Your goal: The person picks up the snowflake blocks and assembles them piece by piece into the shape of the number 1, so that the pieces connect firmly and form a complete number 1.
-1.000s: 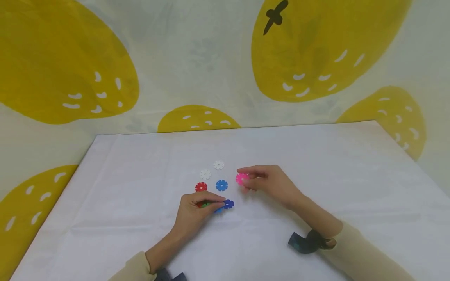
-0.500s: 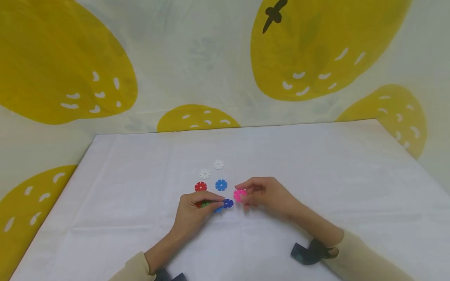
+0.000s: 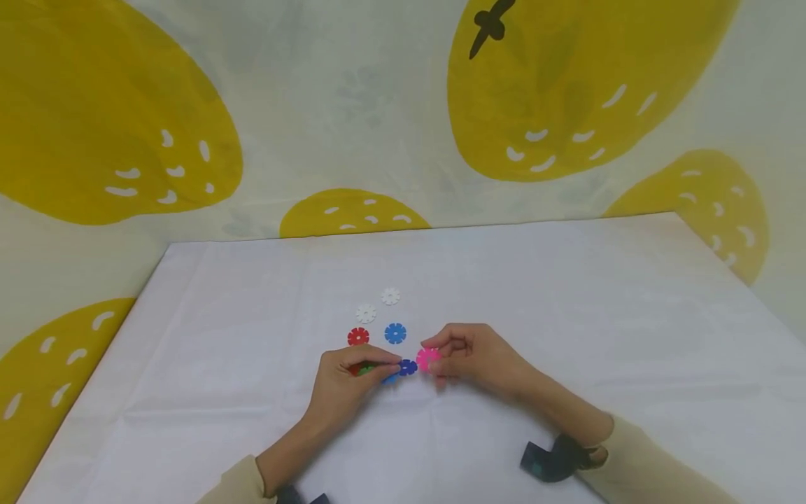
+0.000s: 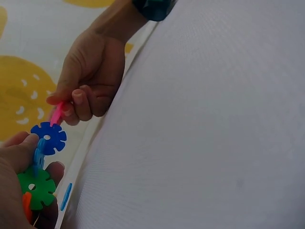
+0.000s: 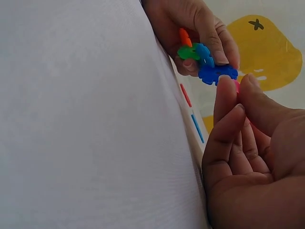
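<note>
My left hand (image 3: 345, 383) pinches a chain of joined notched plastic snowflake discs. In the left wrist view the chain runs from an orange disc (image 4: 27, 206) through a green disc (image 4: 38, 188) and a light blue disc (image 4: 39, 155) to a dark blue disc (image 4: 50, 137) at its free end. Between thumb and fingers, my right hand (image 3: 488, 358) holds a pink snowflake disc (image 3: 427, 359), turned edge-on in the left wrist view. Its rim meets the dark blue disc's rim; whether their slots interlock cannot be told. Fingertips cover part of the pink disc.
Loose discs lie flat beyond the hands: a red disc (image 3: 358, 337), a blue disc (image 3: 395, 333), a white disc (image 3: 366, 313) and another white disc (image 3: 390, 296). They rest on a white-covered table (image 3: 567, 294). Behind its far edge hangs a patterned cloth (image 3: 352, 140).
My right hand has come down and slightly left with the pink disc, bringing it from apart to beside the dark blue disc. The left hand and its chain have stayed nearly still.
</note>
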Demonstrator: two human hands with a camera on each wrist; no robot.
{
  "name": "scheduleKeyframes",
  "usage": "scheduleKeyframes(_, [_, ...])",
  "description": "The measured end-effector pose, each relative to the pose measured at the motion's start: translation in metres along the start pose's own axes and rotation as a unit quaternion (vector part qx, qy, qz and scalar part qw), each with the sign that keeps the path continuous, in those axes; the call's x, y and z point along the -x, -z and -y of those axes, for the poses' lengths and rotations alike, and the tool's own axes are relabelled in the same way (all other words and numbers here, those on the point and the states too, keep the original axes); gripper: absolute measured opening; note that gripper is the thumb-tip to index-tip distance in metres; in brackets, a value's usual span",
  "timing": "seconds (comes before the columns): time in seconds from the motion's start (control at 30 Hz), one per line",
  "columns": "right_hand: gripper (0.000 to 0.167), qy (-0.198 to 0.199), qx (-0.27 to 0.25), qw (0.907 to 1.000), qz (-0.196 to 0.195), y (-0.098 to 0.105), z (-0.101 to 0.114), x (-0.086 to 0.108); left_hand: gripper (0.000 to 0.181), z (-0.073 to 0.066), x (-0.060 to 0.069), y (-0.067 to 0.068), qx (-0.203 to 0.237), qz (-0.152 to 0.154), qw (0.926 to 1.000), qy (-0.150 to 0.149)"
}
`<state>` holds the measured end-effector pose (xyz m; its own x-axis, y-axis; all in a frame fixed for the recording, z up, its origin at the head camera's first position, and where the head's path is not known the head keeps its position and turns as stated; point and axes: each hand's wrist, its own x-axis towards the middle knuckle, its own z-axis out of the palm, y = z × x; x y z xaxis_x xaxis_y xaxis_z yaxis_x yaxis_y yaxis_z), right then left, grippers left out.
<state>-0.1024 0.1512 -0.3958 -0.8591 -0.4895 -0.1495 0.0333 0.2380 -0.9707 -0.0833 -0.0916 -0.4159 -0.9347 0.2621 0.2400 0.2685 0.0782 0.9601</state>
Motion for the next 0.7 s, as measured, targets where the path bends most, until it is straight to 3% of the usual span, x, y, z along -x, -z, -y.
scheduleKeyframes(0.37, [0.027,-0.004,-0.034,0.9994,0.005,-0.0055,0.0045,0.0013,0.011,-0.0027,-0.0008,0.0009,-0.008,0.012,0.9997,-0.02])
scheduleKeyframes(0.7, [0.028,-0.01,-0.043,0.9989,0.012,-0.0087,0.0062,0.0029,0.01,-0.0017,-0.0015,0.0034,0.002,0.034,0.9979,-0.055])
